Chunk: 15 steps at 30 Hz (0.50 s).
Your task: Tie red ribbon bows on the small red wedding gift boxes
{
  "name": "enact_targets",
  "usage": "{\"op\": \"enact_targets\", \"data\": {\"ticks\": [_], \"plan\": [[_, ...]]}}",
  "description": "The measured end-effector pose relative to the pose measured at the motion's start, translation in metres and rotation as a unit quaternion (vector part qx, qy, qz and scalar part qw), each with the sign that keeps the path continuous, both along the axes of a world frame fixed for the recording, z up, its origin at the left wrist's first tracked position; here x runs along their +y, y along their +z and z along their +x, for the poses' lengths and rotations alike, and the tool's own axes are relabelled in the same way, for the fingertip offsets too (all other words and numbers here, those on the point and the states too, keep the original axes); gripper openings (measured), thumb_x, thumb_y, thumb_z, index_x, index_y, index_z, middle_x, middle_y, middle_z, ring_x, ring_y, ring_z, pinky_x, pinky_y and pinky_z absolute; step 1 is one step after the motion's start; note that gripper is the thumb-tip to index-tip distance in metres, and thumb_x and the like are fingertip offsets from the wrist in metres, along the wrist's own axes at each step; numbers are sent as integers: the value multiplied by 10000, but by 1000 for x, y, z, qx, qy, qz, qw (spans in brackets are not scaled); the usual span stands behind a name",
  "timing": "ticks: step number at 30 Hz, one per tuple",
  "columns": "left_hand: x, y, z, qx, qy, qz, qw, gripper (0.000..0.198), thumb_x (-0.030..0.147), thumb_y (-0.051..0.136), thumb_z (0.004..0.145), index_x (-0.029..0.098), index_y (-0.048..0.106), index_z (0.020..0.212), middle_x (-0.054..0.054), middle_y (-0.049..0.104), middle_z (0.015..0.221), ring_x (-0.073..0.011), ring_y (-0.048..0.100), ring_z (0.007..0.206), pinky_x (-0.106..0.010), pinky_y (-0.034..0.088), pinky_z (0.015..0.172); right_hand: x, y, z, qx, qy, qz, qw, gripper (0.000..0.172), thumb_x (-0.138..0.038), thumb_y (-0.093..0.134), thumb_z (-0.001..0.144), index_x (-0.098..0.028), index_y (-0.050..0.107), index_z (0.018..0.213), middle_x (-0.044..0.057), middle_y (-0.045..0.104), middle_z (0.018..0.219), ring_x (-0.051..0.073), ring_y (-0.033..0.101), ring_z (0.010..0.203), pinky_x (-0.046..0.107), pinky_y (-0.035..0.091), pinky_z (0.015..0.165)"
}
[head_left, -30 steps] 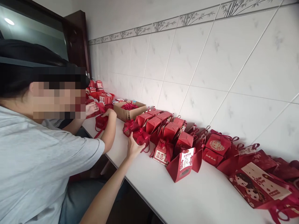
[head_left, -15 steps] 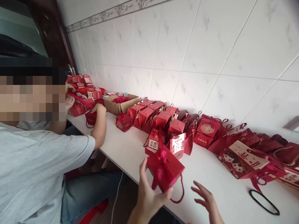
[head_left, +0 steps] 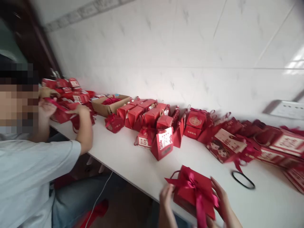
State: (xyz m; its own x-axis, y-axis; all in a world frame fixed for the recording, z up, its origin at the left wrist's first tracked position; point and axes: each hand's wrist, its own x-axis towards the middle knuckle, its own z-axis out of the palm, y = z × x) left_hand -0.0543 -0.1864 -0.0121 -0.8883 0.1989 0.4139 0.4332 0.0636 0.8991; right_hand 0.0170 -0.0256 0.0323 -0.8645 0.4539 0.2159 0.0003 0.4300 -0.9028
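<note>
A red gift box with a red ribbon bow [head_left: 193, 191] sits at the near edge of the white table [head_left: 133, 161], held from both sides. My left hand [head_left: 166, 198] grips its left side and my right hand [head_left: 222, 198] grips its right side. A black loop [head_left: 243, 180] lies on the table just beyond the box to the right. The picture is blurred by motion.
Many red gift boxes and bags [head_left: 163, 126] stand in a row along the tiled wall. A cardboard box [head_left: 108, 106] with red ribbons is at the far left. A person in a grey shirt [head_left: 28, 177] sits at the left, handling a red box [head_left: 65, 114].
The red box came from the row toward me and down to the table edge. My right hand, open half a second ago, now holds its right side. The view swung right.
</note>
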Motion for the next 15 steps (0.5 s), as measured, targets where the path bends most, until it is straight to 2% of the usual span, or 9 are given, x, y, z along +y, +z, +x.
{"op": "enact_targets", "data": {"ticks": [1,2,4,5,7,9,12,13,15], "plan": [[-9,8,-4,0,-1,4,1000,700,506,546,813,144,336,1375,-205,420,1369,-342,452,1254,-458,423,1023,0,7,3,-18,20,-8,1000,709,-417,540,832,-278,213,1445,147,387,1436,325,440,1294,460,440,1010],[-16,18,-12,4,13,7,1000,675,509,542,814,147,355,1353,-199,428,1350,-330,469,1226,-461,424,1006,2,13,4,-38,39,-11,998,717,-399,547,828,-275,200,1443,147,380,1441,313,430,1304,465,417,1028],[-23,45,-36,-35,55,12,998,464,450,470,864,188,459,1247,-152,457,1318,-281,478,1200,-410,435,965,10,21,6,-68,76,-18,995,769,-384,571,814,-270,158,1453,150,341,1471,299,375,1343,467,393,1045],[-23,60,-49,-58,35,-2,998,390,438,459,866,197,519,1166,-131,483,1294,-270,470,1205,-378,440,944,14,24,7,-73,93,-15,993,817,-400,592,802,-267,128,1462,150,311,1489,291,339,1365,470,365,1066],[-18,87,-69,-113,-73,-75,988,337,462,466,847,195,596,1006,-89,604,1074,-245,553,1063,-325,461,857,22,28,13,-58,104,-10,993,898,-483,607,789,-266,71,1476,145,253,1519,283,287,1391,473,338,1087],[-14,107,-78,-148,-179,-182,955,347,502,436,857,198,604,860,-36,610,841,-203,583,835,-274,454,702,24,32,22,-23,63,-16,998,803,-565,529,826,-261,141,1460,139,329,1479,270,360,1352,444,397,1046],[-12,118,-75,-160,-241,-276,917,401,542,435,849,201,470,641,36,424,590,-135,422,557,-232,328,516,12,43,38,-50,-85,-1,995,435,-568,383,904,-225,524,1132,95,631,1057,218,612,966,304,521,758],[-13,118,-73,-161,-248,-289,910,422,548,438,847,201,415,607,47,361,565,-122,363,526,-227,292,497,5,47,43,-84,-110,11,990,408,-562,370,912,-210,573,946,63,642,858,188,610,786,265,496,644],[-14,116,-68,-162,-262,-300,903,449,555,438,848,201,346,588,53,300,560,-112,303,514,-223,264,491,-11,53,48,-145,-91,19,985,475,-569,358,914,-193,526,677,15,557,600,138,507,558,235,398,509]]}}
